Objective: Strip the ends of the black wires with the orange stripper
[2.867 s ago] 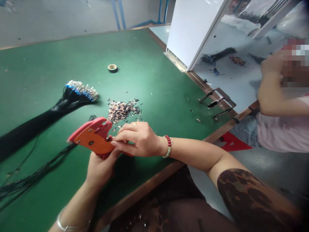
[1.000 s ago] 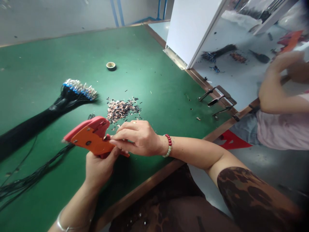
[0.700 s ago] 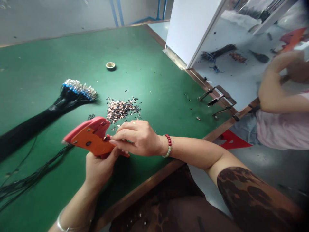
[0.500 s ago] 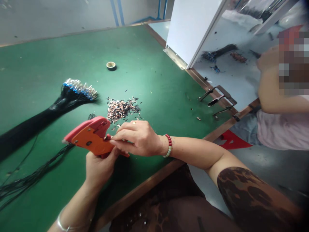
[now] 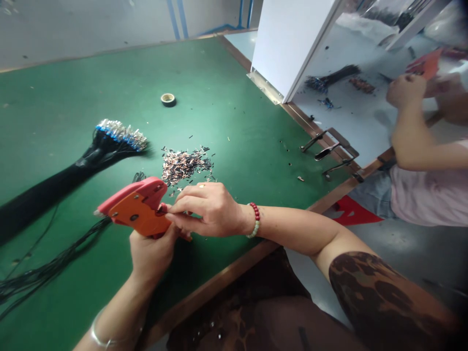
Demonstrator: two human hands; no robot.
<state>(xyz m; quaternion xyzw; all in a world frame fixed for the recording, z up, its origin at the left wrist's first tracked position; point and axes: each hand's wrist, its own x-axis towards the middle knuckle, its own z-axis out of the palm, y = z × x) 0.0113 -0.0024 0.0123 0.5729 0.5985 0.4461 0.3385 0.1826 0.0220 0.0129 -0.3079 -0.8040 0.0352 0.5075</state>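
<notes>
We catalogue the following at this bench. Item one: orange crimping pliers [image 5: 137, 209] with a red upper body, held in the air above the green bench mat [image 5: 226, 112], just left of centre in the head view. Item two: the left hand [image 5: 149, 256], closed around the grip of the pliers from below, a silver bangle [image 5: 106, 337] on its wrist. Item three: the right hand [image 5: 208, 209], fingers drawn together and pressed to the pliers' head; whether a wire lies there we cannot tell. It wears a gold-coloured ring [image 5: 201, 185] and a bracelet of red and pale beads [image 5: 254, 220], and a brown patterned sleeve [image 5: 380, 292] covers the arm above the elbow. Both hands touch the pliers and lie close together. On the mat we list a pile of copper-and-black wire clippings [image 5: 185, 165] just above the right hand, a thick bundle of black wires [image 5: 62, 185] ending in metal terminals with blue collars [image 5: 120, 136], loose black wires [image 5: 40, 278] beside the left hand, and a small roll of tape [image 5: 168, 100] further off. Across the bench corner, a co-worker's hand [image 5: 405, 91], above a pink shirt [image 5: 427, 200], is raised near an orange tool [image 5: 426, 63]. A white panel [image 5: 288, 44] stands beyond.
</notes>
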